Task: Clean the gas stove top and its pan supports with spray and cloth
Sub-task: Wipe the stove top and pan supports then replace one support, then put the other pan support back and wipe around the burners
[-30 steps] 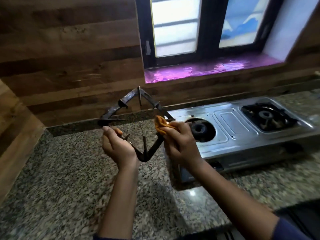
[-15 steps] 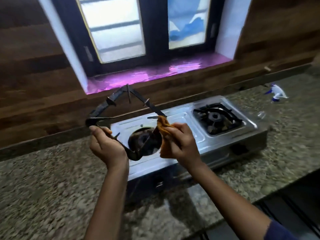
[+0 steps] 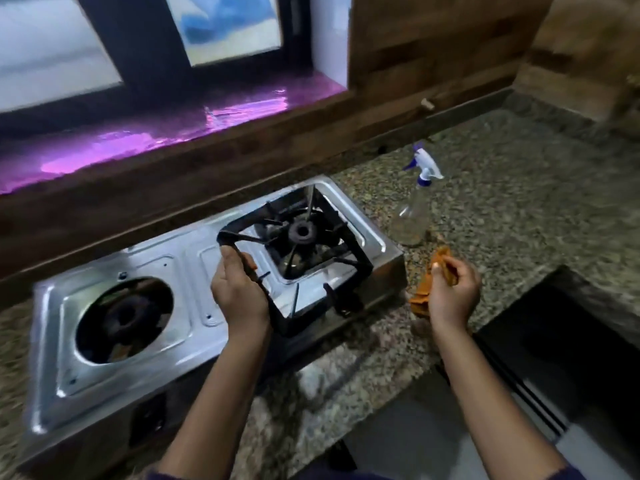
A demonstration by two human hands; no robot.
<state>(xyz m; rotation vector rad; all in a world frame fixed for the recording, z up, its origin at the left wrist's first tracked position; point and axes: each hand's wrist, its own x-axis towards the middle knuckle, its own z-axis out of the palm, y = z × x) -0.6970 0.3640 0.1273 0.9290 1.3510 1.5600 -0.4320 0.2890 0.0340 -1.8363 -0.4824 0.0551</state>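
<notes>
Head view: pan support point(image 3: 349, 265) in left hand point(image 3: 239, 292)

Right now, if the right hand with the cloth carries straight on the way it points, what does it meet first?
Probably the spray bottle. The right hand, gripping the orange cloth, points up and away over bare countertop; the bottle stands just beyond. Depth is unclear.

A steel two-burner gas stove point(image 3: 207, 271) sits on the bench. A black square pan support point(image 3: 353, 261) hangs tilted over its right burner. An orange cloth point(image 3: 424, 294) is bunched right of it; a clear spray bottle point(image 3: 414, 213) stands farther back.
</notes>
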